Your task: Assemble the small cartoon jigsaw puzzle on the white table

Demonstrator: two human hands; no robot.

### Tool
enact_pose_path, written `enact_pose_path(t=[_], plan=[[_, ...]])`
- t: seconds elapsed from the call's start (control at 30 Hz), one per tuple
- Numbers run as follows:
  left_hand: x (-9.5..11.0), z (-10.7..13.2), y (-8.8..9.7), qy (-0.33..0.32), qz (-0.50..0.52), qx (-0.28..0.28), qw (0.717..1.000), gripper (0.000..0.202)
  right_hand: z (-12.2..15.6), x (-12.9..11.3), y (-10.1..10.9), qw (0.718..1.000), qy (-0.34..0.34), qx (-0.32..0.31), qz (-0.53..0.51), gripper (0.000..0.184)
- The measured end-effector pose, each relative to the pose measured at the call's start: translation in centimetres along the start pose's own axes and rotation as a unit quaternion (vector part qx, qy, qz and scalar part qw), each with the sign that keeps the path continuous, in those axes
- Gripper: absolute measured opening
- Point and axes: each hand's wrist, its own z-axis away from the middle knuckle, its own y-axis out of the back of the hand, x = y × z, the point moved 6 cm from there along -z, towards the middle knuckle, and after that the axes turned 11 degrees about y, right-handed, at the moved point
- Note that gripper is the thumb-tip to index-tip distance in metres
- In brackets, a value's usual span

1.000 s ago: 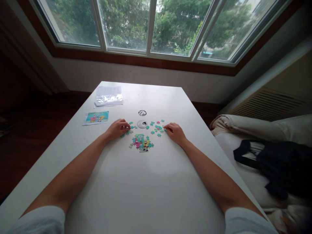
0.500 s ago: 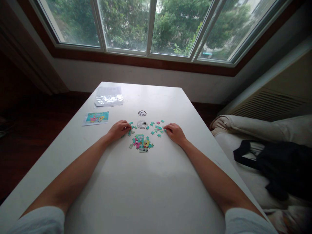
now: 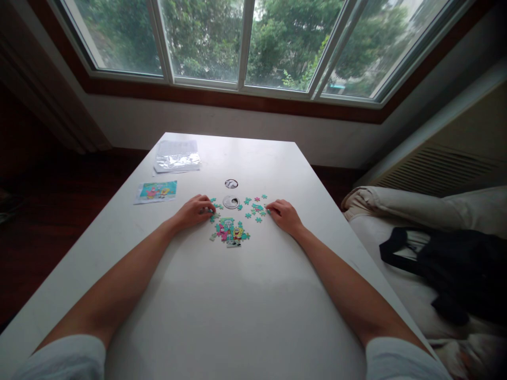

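My left hand (image 3: 197,211) is bent over a small cluster of loose teal jigsaw pieces (image 3: 216,216). Its fingers are curled together at the tips, and whatever lies under them is too small to make out. On the other side, my right hand (image 3: 282,213) rests on the table, fingers loosely bent and slightly apart, fingertips at the edge of more scattered jigsaw pieces (image 3: 254,207). Between the hands and nearer me lies a partly joined jigsaw puzzle (image 3: 229,233) with pink and yellow cartoon figures and an uneven outline.
Two round marks, one a grey ring (image 3: 228,206), the other a dark-rimmed disc (image 3: 231,183), are beyond the puzzle. A picture card (image 3: 156,192) and clear plastic packaging (image 3: 177,157) lie on the white table (image 3: 237,316) at left. Dark cloth (image 3: 459,264) covers part of the right-hand seat.
My left hand's fingertips have shifted slightly right over the loose pieces, and a few pieces beside them moved a little. My right hand and the joined puzzle stay in place.
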Motion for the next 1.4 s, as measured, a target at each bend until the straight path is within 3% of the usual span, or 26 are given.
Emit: enact_pose_path(t=[0.33,0.57,0.67,0.83,0.9,1.03,1.1,1.4], plan=[[0.0,-0.2,0.0,0.005,-0.010,-0.038,0.999,0.014,0.0,-0.1,0.0,1.000,0.008,0.000,0.001,0.021],[0.4,-0.3,0.4,0.035,0.069,0.020,0.997,0.015,-0.2,-0.5,0.2,1.000,0.011,0.004,0.014,0.021],[1.5,-0.5,0.7,0.031,0.093,0.060,0.993,0.022,-0.6,-1.9,0.5,0.999,0.027,0.015,0.020,0.022],[4.0,-0.4,0.5,0.045,0.144,0.113,0.982,0.015,-1.4,-5.4,0.4,0.998,0.060,0.008,-0.015,0.021],[4.9,-0.3,-0.2,0.060,0.190,0.105,0.974,0.014,-1.7,-6.8,0.2,0.997,0.061,0.005,-0.037,0.023],[6.5,-0.2,-1.8,0.065,0.261,0.067,0.961,0.038,-2.1,-9.6,0.0,0.994,0.077,0.010,-0.078,0.022],[7.1,-0.2,-2.2,0.053,0.290,0.067,0.953,0.029,-2.2,-10.8,-0.2,0.991,0.088,0.004,-0.096,0.023],[6.9,-0.1,-3.2,0.121,0.316,0.129,0.932,0.021,-2.6,-11.8,-0.5,0.982,0.095,-0.006,-0.160,0.019]])
